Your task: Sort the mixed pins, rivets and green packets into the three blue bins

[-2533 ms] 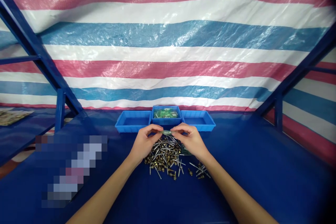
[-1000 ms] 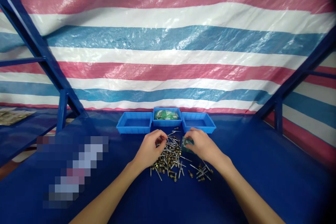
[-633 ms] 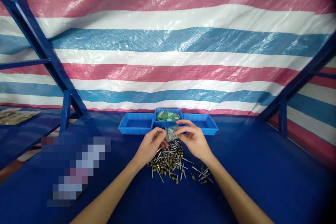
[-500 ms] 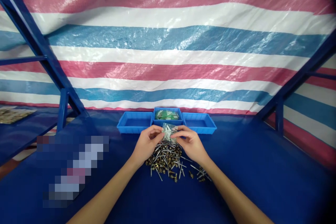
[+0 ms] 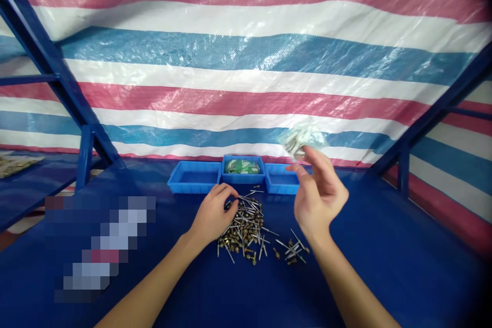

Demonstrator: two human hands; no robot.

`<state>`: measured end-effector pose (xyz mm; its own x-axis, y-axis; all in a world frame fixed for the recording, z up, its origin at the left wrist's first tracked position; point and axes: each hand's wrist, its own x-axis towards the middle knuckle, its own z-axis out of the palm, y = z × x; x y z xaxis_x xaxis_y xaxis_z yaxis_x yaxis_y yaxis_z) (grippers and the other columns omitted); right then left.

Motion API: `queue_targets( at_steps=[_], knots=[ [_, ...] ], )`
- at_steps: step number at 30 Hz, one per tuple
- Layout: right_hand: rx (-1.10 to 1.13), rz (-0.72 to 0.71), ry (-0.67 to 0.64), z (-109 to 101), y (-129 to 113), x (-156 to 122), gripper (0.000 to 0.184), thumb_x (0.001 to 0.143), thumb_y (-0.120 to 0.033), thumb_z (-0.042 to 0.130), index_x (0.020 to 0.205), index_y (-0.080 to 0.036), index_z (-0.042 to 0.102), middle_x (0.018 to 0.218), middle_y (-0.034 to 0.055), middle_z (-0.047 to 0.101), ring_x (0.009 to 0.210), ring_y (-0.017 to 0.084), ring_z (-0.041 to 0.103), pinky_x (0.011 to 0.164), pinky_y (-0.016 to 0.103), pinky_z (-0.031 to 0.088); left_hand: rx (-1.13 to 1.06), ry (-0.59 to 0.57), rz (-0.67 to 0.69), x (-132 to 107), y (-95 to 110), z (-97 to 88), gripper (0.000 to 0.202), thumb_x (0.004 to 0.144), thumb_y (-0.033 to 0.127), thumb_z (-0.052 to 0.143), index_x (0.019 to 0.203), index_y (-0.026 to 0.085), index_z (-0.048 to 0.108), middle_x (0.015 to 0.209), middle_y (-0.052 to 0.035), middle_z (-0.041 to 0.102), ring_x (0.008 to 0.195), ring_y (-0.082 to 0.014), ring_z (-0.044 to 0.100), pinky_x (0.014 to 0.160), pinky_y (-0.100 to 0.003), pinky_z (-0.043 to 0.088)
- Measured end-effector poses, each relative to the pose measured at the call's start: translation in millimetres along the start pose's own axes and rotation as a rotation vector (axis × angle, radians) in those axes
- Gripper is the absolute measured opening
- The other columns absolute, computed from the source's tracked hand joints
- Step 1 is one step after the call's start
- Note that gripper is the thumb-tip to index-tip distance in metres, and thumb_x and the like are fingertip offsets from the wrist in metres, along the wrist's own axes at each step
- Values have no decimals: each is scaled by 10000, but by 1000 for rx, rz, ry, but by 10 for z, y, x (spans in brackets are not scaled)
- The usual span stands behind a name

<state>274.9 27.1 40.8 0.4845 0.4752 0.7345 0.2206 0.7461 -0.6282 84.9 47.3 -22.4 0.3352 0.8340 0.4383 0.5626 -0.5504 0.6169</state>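
A small clear plastic bag (image 5: 302, 139) with pale slender pieces inside is blurred in front of the striped sheet. My right hand (image 5: 321, 192) is raised below it, thumb and index finger apart. The bag overlaps the index fingertip, and whether they touch is unclear. My left hand (image 5: 215, 212) is at the left edge of a pile of metal pins with brass-coloured heads (image 5: 246, 225). Its fingers curve with a gap to the thumb and nothing visible between them. A smaller group of the same pins (image 5: 294, 250) lies to the right.
At the back stand a left blue tray (image 5: 194, 190), a middle blue bin (image 5: 243, 178) with green-and-white packets (image 5: 242, 166), and a right blue tray (image 5: 280, 188), partly behind my right hand. Blue frame posts (image 5: 86, 156) flank the blue table (image 5: 184, 297). A striped sheet (image 5: 230, 51) hangs behind.
My hands have parted. The bag has gone up and right from between them, and my right hand has risen to the right. My left hand stays beside the pile, its fingers off the bag.
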Motion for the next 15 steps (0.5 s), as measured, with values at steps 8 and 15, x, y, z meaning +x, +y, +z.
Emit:
queue_targets(
  at_steps=[8,15],
  knots=[
    [-226,526,-605,-23,524,-78,276,792,-290,617,1034,-185,697,950,95,715,819,214,670,554,309,579,189,-87,118,-25,-22,17,180,856,111,465,896,207,611,943,-54,624,922,-224,567,852,-365,464],
    [-446,359,-806,-250,337,-80,191,835,-243,559,939,-200,713,880,47,731,754,178,663,638,289,516,344,-113,84,-36,-76,18,194,852,118,475,927,199,635,954,-73,634,922,-253,562,813,-375,466]
  ],
)
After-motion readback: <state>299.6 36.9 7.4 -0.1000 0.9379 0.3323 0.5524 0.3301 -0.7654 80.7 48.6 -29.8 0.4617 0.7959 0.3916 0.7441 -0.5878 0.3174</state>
